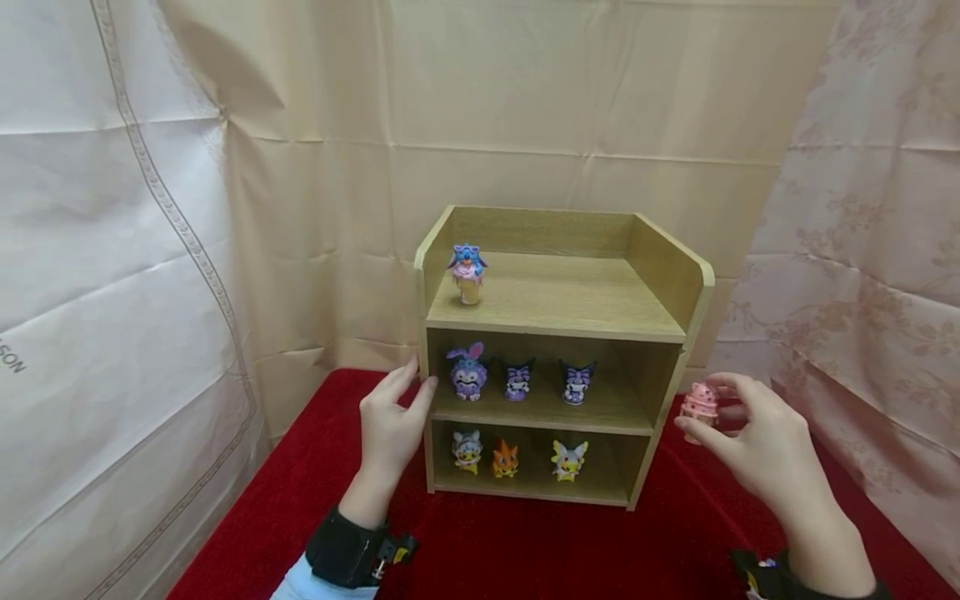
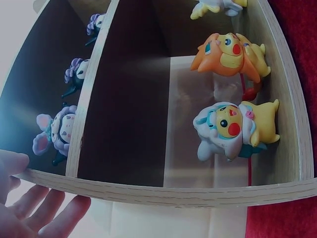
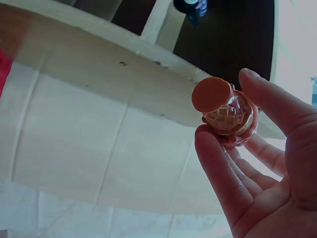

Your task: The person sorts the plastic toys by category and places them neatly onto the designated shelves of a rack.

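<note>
My right hand point(image 1: 772, 442) pinches a pink ice-cream-cone figurine point(image 1: 700, 406) between thumb and fingers, to the right of a small wooden shelf unit point(image 1: 555, 328). In the right wrist view the figurine's round orange base point(image 3: 211, 94) faces the camera. My left hand point(image 1: 393, 421) rests at the shelf's left side panel, thumb at the front edge and fingers along the outside. On the top board a blue-and-pink ice cream cone figurine point(image 1: 468, 275) stands at the left. The middle level holds a purple bunny-eared figurine point(image 1: 468, 372) and two dark-eared purple ones point(image 1: 517, 381).
On the bottom level stand a white-hooded yellow figurine point(image 1: 467, 451), an orange one point(image 1: 506, 459) and a grey-and-yellow one point(image 1: 569, 461). The shelf sits on a red cloth point(image 1: 525, 550). Beige curtains point(image 1: 525, 100) hang behind, with pale sheets at both sides.
</note>
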`<state>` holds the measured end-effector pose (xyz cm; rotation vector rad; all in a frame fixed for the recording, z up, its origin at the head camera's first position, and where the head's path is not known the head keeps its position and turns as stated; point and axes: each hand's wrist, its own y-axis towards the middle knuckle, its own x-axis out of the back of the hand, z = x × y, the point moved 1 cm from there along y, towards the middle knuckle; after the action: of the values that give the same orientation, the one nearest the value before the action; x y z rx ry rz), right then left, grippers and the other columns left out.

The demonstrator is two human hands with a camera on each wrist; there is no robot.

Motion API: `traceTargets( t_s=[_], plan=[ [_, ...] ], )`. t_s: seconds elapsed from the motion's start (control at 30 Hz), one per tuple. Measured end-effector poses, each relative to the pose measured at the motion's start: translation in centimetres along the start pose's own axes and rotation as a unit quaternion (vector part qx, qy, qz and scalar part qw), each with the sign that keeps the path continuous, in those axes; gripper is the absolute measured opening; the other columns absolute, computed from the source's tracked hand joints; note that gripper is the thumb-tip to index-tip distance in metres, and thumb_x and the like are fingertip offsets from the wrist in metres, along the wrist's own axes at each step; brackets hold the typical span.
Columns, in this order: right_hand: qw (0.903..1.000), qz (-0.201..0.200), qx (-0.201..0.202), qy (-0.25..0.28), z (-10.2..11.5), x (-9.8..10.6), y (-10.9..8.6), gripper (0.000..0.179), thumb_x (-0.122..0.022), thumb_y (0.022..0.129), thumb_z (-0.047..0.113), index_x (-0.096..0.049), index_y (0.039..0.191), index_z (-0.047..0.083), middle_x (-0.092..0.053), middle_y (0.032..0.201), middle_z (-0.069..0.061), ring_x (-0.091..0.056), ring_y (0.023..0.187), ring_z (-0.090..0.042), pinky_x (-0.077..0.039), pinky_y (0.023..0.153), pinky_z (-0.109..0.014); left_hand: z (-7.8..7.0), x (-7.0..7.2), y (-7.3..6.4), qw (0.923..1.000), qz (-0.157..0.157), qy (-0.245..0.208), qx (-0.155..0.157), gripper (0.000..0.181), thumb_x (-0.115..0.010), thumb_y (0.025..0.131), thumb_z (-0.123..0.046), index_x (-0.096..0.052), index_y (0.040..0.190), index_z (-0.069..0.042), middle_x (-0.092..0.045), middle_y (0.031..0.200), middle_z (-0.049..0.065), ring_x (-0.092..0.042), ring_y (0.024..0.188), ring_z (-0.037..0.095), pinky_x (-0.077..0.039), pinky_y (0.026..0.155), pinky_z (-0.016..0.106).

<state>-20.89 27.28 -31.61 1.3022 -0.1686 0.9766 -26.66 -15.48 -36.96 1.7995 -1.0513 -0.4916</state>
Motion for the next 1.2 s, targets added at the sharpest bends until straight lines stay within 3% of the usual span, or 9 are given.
traceTargets(
  t_s=[0.2, 0.37, 0.5, 0.67, 0.8, 0.9, 1.03, 1.2],
  plan=[
    [0.9989, -0.032, 0.025, 0.025, 1.3, 0.3, -0.1, 0.061, -0.098, 0.062, 0.015, -0.068, 0.114, 0.007, -0.068, 0.099, -0.006, -0.057, 0.078, 0.015, -0.044, 0.069, -0.010, 0.0, 0.0, 0.1, 1.0000, -0.001, -0.002, 0.001, 0.041, -0.080, 0.087, -0.003, -0.070, 0.126, 0.002, -0.073, 0.118, 0.016, -0.072, 0.104, 0.027, -0.057, 0.085, 0.041],
    [0.9954, -0.051, 0.049, 0.064, 2.9, 0.1, 0.0, 0.063, -0.099, 0.059, 0.009, -0.068, 0.114, 0.004, -0.068, 0.100, -0.004, -0.056, 0.077, 0.019, -0.047, 0.066, -0.004, 0.0, 0.0, 0.1, 1.0000, -0.001, 0.000, -0.002, 0.041, -0.081, 0.087, -0.002, -0.070, 0.126, 0.003, -0.073, 0.117, 0.016, -0.072, 0.103, 0.027, -0.058, 0.084, 0.041],
    [0.9906, -0.062, 0.093, 0.078, 4.3, -0.2, 0.5, 0.063, -0.099, 0.058, 0.008, -0.068, 0.112, 0.004, -0.066, 0.100, -0.002, -0.059, 0.081, 0.015, -0.050, 0.065, -0.006, 0.0, 0.1, 0.2, 1.0000, -0.001, -0.001, -0.001, 0.041, -0.081, 0.087, -0.003, -0.070, 0.126, 0.003, -0.073, 0.117, 0.016, -0.072, 0.103, 0.027, -0.058, 0.084, 0.041],
    [0.9831, -0.066, 0.142, 0.095, 6.0, -0.6, 1.3, 0.065, -0.099, 0.057, 0.008, -0.069, 0.114, 0.004, -0.067, 0.101, -0.002, -0.064, 0.081, 0.000, -0.053, 0.064, -0.009, -0.1, 0.1, 0.1, 1.0000, 0.001, -0.001, -0.001, 0.042, -0.081, 0.087, -0.003, -0.069, 0.127, 0.002, -0.073, 0.118, 0.016, -0.072, 0.103, 0.027, -0.058, 0.084, 0.041],
    [0.9776, -0.066, 0.169, 0.107, 7.3, -1.0, 2.1, 0.059, -0.097, 0.067, 0.023, -0.069, 0.116, 0.006, -0.066, 0.103, -0.002, -0.066, 0.079, -0.009, -0.054, 0.064, -0.011, 0.0, 0.0, 0.1, 1.0000, -0.001, -0.003, -0.003, 0.042, -0.081, 0.087, -0.003, -0.070, 0.127, 0.000, -0.073, 0.117, 0.014, -0.072, 0.102, 0.027, -0.058, 0.084, 0.041],
    [0.9743, -0.063, 0.180, 0.119, 8.3, -1.3, 2.7, 0.056, -0.095, 0.072, 0.027, -0.068, 0.116, 0.006, -0.066, 0.104, -0.003, -0.068, 0.079, -0.011, -0.055, 0.064, -0.013, 0.1, -0.1, 0.1, 1.0000, -0.005, -0.003, -0.006, 0.041, -0.081, 0.086, -0.002, -0.071, 0.126, 0.000, -0.074, 0.115, 0.014, -0.073, 0.101, 0.026, -0.058, 0.083, 0.041],
    [0.9718, -0.067, 0.186, 0.128, 9.4, -1.7, 3.4, 0.058, -0.095, 0.066, 0.014, -0.067, 0.116, 0.004, -0.065, 0.103, -0.004, -0.069, 0.081, -0.013, -0.055, 0.064, -0.013, 0.1, -0.1, 0.0, 0.9999, -0.006, -0.002, -0.010, 0.041, -0.081, 0.085, -0.001, -0.071, 0.125, 0.000, -0.074, 0.114, 0.014, -0.073, 0.100, 0.027, -0.058, 0.082, 0.042],
    [0.9704, -0.069, 0.189, 0.133, 10.4, -2.2, 4.2, 0.061, -0.096, 0.064, 0.010, -0.066, 0.116, 0.002, -0.065, 0.102, -0.006, -0.070, 0.083, -0.016, -0.054, 0.064, -0.012, 0.1, -0.1, 0.0, 0.9999, -0.007, -0.003, -0.013, 0.041, -0.081, 0.085, -0.001, -0.071, 0.125, 0.000, -0.074, 0.114, 0.014, -0.073, 0.100, 0.027, -0.058, 0.083, 0.042]
  ],
)
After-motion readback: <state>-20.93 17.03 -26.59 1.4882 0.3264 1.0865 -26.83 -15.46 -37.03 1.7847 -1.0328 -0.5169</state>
